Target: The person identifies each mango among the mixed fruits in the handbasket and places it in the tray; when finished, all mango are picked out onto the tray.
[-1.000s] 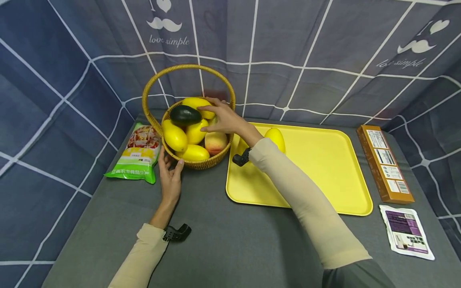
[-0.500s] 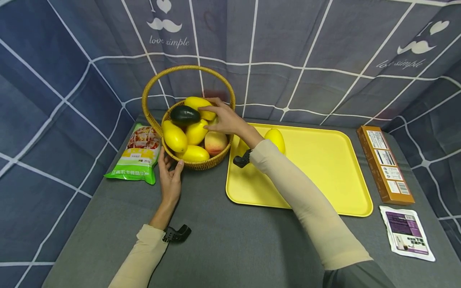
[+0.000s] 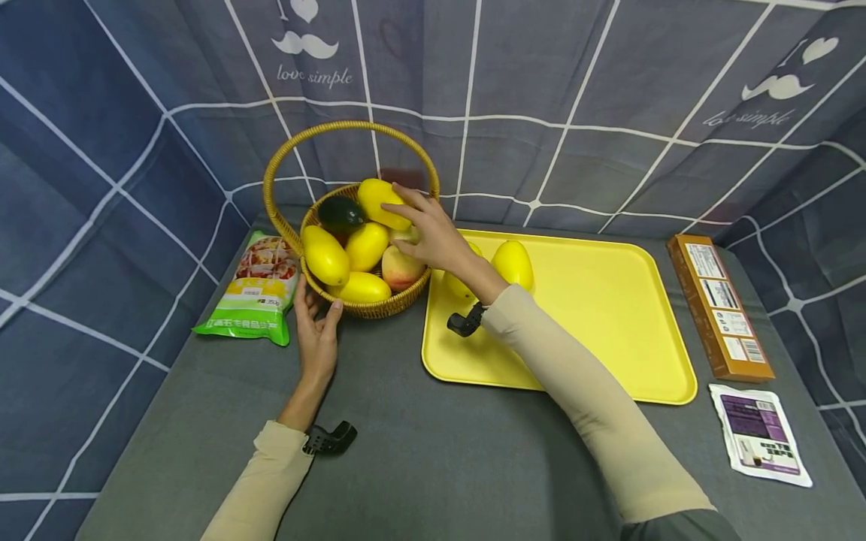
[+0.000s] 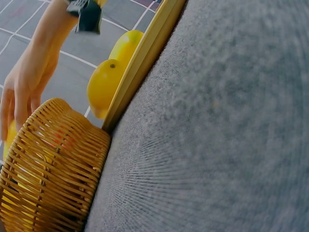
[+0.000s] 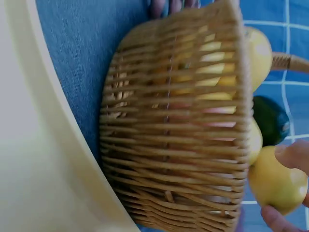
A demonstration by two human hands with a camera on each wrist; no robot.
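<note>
A wicker basket [image 3: 379, 308] with a tall hoop handle holds several yellow mangoes, a dark green avocado [image 3: 341, 215] and a peach [image 3: 402, 268]. My right hand [image 3: 433, 233] reaches over its right side and grips a mango [image 3: 380, 201] at the back. The right wrist view shows fingers either side of this mango [image 5: 275, 181], close to the avocado [image 5: 270, 121]. My left hand [image 3: 316, 334] touches the basket's front-left wall, thumb near the front and fingers extended along the left side. Two mangoes [image 3: 512, 263] lie on the yellow tray [image 3: 595, 323], one partly behind my right wrist.
The tray stands right beside the basket. A green snack bag [image 3: 253, 293] lies left of the basket. An orange-brown box [image 3: 720, 308] and a white and purple packet [image 3: 760, 434] lie right of the tray. A checked cloth [image 3: 507, 98] hangs behind.
My right hand has shifted slightly right, and the mango it holds has turned and moved right, away from the avocado. More of the second tray mango shows. My left hand stays put.
</note>
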